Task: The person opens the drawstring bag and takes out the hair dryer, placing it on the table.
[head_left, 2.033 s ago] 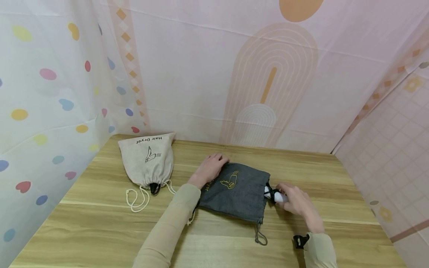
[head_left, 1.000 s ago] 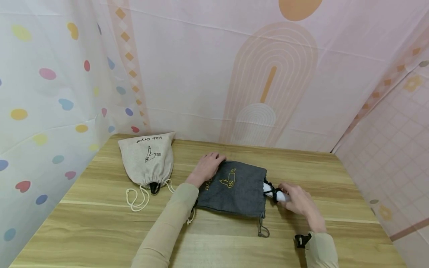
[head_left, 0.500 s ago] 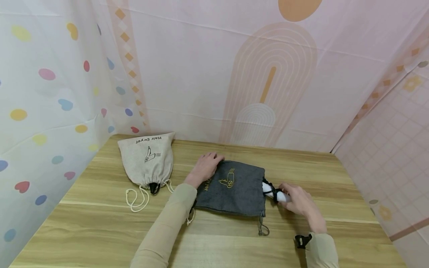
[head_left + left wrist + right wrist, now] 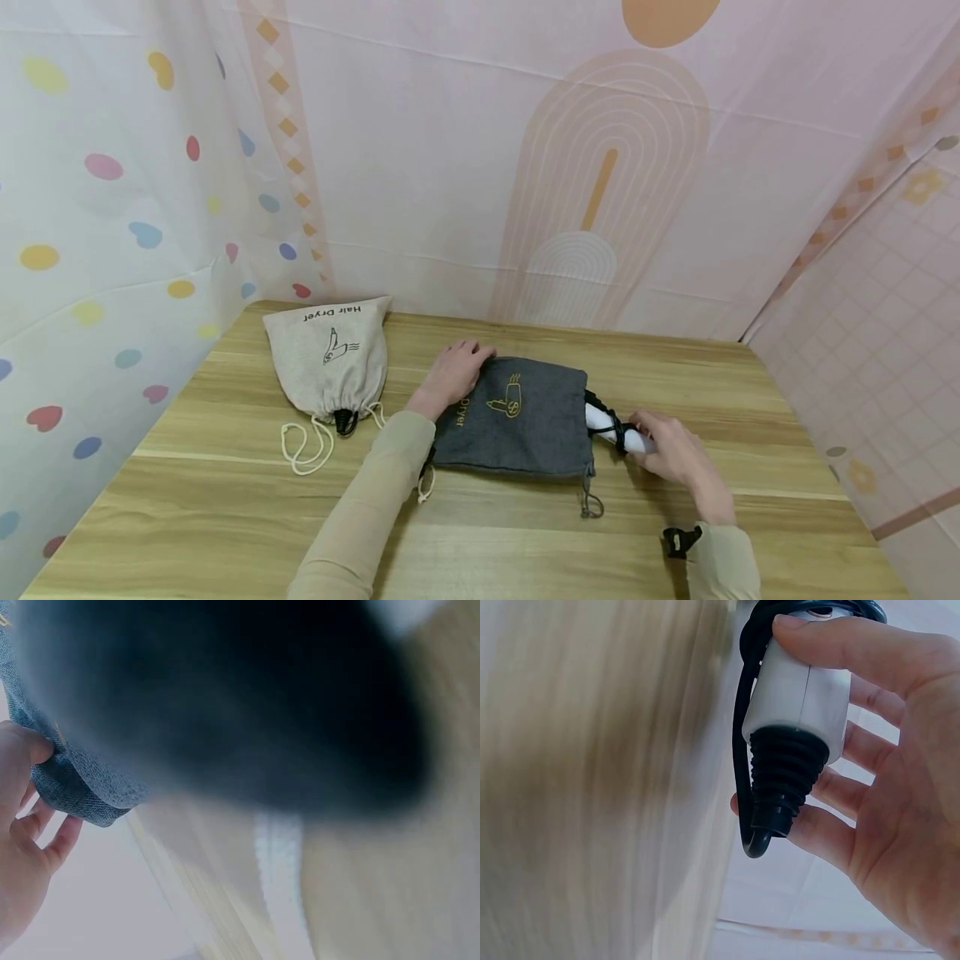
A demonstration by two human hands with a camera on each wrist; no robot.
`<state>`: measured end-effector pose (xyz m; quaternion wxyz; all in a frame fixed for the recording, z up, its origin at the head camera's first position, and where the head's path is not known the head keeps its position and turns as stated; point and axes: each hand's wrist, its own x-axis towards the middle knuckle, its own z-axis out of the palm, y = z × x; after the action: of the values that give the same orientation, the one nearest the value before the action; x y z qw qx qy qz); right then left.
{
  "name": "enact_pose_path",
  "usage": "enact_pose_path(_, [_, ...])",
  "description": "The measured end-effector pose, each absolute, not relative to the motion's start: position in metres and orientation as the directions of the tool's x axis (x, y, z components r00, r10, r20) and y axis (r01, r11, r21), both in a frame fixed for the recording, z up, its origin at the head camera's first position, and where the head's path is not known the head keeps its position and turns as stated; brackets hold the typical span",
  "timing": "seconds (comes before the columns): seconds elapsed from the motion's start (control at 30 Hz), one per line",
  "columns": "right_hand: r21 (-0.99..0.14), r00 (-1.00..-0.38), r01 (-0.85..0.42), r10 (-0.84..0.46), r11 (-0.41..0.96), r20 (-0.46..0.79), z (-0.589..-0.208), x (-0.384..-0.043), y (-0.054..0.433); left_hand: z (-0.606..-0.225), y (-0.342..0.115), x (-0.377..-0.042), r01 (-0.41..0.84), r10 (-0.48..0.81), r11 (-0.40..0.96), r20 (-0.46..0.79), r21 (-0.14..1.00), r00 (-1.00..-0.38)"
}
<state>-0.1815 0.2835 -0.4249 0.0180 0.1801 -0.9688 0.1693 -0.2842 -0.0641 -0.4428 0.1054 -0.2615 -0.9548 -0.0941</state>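
A dark grey drawstring bag (image 4: 551, 425) with a yellow hair dryer print lies flat on the table, its mouth facing right. My left hand (image 4: 453, 375) pinches its closed end near the far left corner; in the left wrist view the thumb and fingers sit either side of the cloth (image 4: 82, 780). From the mouth sticks the white handle of a hair dryer (image 4: 598, 418), black cord (image 4: 619, 433) wound round it. The rest of the dryer is hidden in the bag. My right hand (image 4: 678, 450) grips the handle's end, beside the ribbed black cord sleeve (image 4: 787, 772).
On the left of the wooden table (image 4: 225, 517) lies a beige drawstring bag (image 4: 333, 358) printed "Hair Dryer", a black ribbed cord end (image 4: 346, 421) poking from its gathered mouth. Its white string (image 4: 309, 462) trails in front. Patterned curtains (image 4: 420, 167) enclose the table's back and sides.
The grey bag and my left hand have slid slightly left, while my right hand has edged right. More of the white handle shows outside the mouth.
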Motion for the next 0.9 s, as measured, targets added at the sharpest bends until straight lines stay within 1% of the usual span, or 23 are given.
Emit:
enact_pose_path(0.27, [-0.328,-0.939,-0.342,-0.335,0.881,0.08,-0.424,-0.181,0.284,-0.442,-0.064,-0.281,0.524,0.481,0.842,0.264,0.124,-0.836])
enact_pose_path(0.43, [-0.328,-0.942,-0.334,-0.329,0.884,0.071,-0.423,-0.181,0.284,-0.44,-0.064,-0.275,0.529,0.493,0.838,0.23,0.133,-0.839])
enact_pose_path(0.57, [-0.321,-0.951,-0.301,-0.307,0.898,0.032,-0.422,-0.181,0.282,-0.437,-0.067,-0.265,0.538,0.507,0.824,0.19,0.18,-0.841])
enact_pose_path(0.67, [-0.309,-0.959,-0.269,-0.284,0.912,-0.003,-0.421,-0.182,0.28,-0.434,-0.07,-0.253,0.535,0.52,0.812,0.126,0.235,-0.845])
enact_pose_path(0.77, [-0.295,-0.964,-0.245,-0.265,0.924,-0.028,-0.42,-0.182,0.278,-0.428,-0.071,-0.24,0.505,0.527,0.808,0.011,0.303,-0.85])
enact_pose_path(0.9, [-0.276,-0.967,-0.22,-0.247,0.936,-0.065,-0.419,-0.182,0.276,-0.419,-0.07,-0.226,0.446,0.522,0.815,-0.136,0.37,-0.842])
